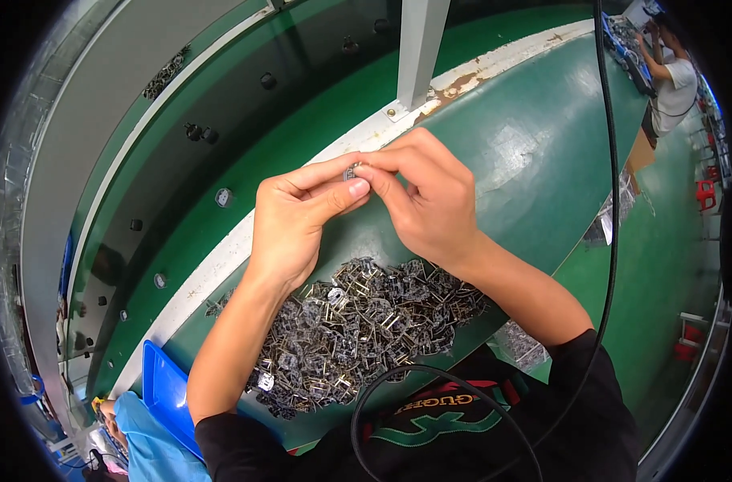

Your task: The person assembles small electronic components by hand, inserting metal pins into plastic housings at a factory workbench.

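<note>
Both hands meet above the counter, each grip closed on one small silver-grey metal part (351, 171): the left hand (290, 225) pinches it between thumb and forefinger from the left, and the right hand (430, 201) clamps fingertips on it from the right. The part is held in the air, clear of the surface, over the near half of the green counter (535, 153).

Handling, as judged: the part looks light, stiff and thin, with small prongs that could bend or snag. It is best taken by its outer edges with fingertips, as it is now. Most of it is hidden by the fingers, so its exact shape cannot be told.

Nearest the person, a loose heap of like dark-grey metal stampings (358, 329) lies on the counter below the wrists, touching the near edge. A black cable (430, 386) loops across the person's dark shirt and runs up the right side. A blue plastic tray (161, 394) sits at the lower left, just beside the heap.

Beyond the hands runs the counter's worn white edge strip (213, 265), then a dark green conveyor belt (245, 145) carrying scattered small round parts, well apart. A grey upright post (418, 48) stands on the strip. Bare counter lies right of the hands. Far right, another person in a white shirt (675, 80) works at a separate station.
</note>
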### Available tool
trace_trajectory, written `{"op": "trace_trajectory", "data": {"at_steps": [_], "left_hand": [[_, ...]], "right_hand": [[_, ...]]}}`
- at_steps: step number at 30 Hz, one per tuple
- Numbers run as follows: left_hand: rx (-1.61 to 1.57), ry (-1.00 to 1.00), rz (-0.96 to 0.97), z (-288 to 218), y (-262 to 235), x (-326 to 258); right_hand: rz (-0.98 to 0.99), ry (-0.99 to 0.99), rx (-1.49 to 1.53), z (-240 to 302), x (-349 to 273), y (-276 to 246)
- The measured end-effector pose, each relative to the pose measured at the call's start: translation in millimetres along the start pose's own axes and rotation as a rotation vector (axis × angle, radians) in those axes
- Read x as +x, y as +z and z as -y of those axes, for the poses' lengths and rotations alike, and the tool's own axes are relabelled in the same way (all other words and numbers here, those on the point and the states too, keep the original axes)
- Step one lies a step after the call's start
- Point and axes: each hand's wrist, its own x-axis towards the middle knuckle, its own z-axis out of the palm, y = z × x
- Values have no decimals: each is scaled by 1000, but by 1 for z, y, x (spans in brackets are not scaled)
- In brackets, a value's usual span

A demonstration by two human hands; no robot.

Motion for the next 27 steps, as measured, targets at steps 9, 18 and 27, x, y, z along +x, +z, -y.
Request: {"op": "trace_trajectory", "data": {"at_steps": [9,18,27], "left_hand": [[-49,-84,-8,4,-7,5],[81,20,31,-8,0,0],[454,125,52,-19,9,-12]], "right_hand": [[225,-3,-1,-3,1,-10],[191,-102,-79,6,10,-26],[218,-127,-34,14,17,-35]]}}
